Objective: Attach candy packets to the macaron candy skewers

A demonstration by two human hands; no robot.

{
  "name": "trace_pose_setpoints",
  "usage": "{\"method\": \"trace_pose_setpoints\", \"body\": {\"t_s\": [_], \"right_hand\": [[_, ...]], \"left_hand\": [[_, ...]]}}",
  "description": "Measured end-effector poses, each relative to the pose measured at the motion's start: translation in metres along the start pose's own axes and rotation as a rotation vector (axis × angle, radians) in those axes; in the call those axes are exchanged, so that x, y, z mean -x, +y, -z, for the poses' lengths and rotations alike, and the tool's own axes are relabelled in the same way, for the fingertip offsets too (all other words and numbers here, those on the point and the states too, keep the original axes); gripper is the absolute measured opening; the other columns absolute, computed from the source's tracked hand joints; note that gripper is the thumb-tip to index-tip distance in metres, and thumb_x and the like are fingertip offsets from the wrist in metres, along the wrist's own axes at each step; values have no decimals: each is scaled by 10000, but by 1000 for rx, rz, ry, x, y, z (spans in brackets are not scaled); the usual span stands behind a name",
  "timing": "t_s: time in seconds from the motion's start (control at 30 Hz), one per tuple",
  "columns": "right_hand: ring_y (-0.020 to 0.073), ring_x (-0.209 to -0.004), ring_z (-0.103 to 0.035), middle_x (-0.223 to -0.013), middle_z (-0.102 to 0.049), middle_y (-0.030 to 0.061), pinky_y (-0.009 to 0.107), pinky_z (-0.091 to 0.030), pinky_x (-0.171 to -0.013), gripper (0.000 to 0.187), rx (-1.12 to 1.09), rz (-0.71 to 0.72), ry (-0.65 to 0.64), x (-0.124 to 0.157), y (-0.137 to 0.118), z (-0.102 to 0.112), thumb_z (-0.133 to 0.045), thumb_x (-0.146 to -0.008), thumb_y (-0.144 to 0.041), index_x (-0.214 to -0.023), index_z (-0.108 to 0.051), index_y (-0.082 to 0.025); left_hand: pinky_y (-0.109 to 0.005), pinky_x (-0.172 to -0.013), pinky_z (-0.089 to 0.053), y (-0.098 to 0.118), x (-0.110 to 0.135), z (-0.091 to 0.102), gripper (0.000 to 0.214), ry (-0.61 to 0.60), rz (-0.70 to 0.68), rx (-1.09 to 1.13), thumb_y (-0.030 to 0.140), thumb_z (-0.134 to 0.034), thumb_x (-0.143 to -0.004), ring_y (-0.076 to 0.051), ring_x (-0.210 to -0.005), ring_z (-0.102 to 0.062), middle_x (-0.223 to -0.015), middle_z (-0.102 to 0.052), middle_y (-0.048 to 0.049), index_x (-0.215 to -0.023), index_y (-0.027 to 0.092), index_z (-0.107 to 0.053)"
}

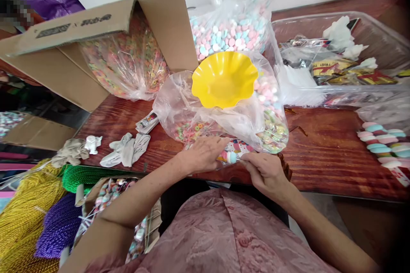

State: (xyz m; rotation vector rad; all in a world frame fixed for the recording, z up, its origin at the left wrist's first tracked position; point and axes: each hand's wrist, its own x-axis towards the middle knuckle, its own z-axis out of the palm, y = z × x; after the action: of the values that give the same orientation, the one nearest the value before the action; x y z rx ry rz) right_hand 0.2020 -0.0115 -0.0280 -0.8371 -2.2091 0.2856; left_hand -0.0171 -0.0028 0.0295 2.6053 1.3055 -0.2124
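Close to the table's front edge, a wrapped candy skewer [231,157] with pink and pale blue pieces lies between my hands, in clear wrapping with a colourful print. My left hand [205,152] comes over it from the left and grips its left part, which it mostly hides. At the other end, my right hand [267,173] pinches the tip of the wrapping between thumb and fingers. Just beyond my hands, clear bags of small candies [272,130] lie open, and a yellow wavy-edged bowl [224,80] rests on them.
A cardboard box [173,25] with bagged candy rings stands back left. Behind the bowl is a bag of pastel candies [232,30]. A clear plastic bin [339,89] holds wrappers at right, near finished-looking candy skewers [384,143]. Crumpled gloves [126,149] lie left.
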Motion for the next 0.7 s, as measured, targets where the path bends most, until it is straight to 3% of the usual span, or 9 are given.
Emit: {"method": "trace_pose_setpoints", "body": {"t_s": [0.1,0.17,0.27,0.43,0.53,0.7], "right_hand": [[145,-671,-621,-789,-709,27,274,-401,-645,144,79,93,-2,-4,6,13,-481,-933,-129,-931,-612,-190],[150,-626,-589,-721,-674,25,287,-362,-612,158,158,99,-57,-10,8,19,-462,-948,-150,-879,-600,-184],[142,-573,-526,-645,-601,10,291,-309,-573,222,118,-7,-180,-18,4,20,-430,-979,-225,-809,-567,-187],[130,-570,-456,-615,-532,-6,283,-270,-563,300,-96,-177,-337,-26,-9,-2,-402,-989,-269,-713,-496,-201],[136,-569,-459,-635,-563,4,295,-262,-562,247,-5,-116,-313,-25,-14,-8,-410,-973,-221,-778,-560,-189],[163,-730,-563,-834,-665,63,293,-351,-649,195,231,91,-126,-24,-13,6,-445,-935,-147,-907,-636,-179]], "left_hand": [[-366,-784,-465,-8,6,-1,211,-32,61,-56,144,-517,-839,-267,-922,-653,-987,-696,-118,-1027,136,-614],[-365,-767,-461,-8,6,-2,176,22,79,-96,131,-505,-845,-262,-870,-656,-917,-693,-118,-978,138,-619],[-362,-733,-460,-2,4,-4,145,108,102,-126,141,-522,-842,-264,-828,-657,-878,-685,-125,-953,138,-616],[-361,-694,-473,8,-1,-13,138,136,71,-93,192,-548,-845,-276,-807,-668,-865,-686,-132,-948,136,-621],[-363,-699,-489,7,2,-19,182,119,131,-25,215,-551,-846,-278,-820,-674,-883,-698,-134,-987,133,-631],[-354,-749,-495,1,9,-16,198,121,238,132,238,-568,-826,-274,-882,-674,-910,-720,-123,-977,147,-659]]}}
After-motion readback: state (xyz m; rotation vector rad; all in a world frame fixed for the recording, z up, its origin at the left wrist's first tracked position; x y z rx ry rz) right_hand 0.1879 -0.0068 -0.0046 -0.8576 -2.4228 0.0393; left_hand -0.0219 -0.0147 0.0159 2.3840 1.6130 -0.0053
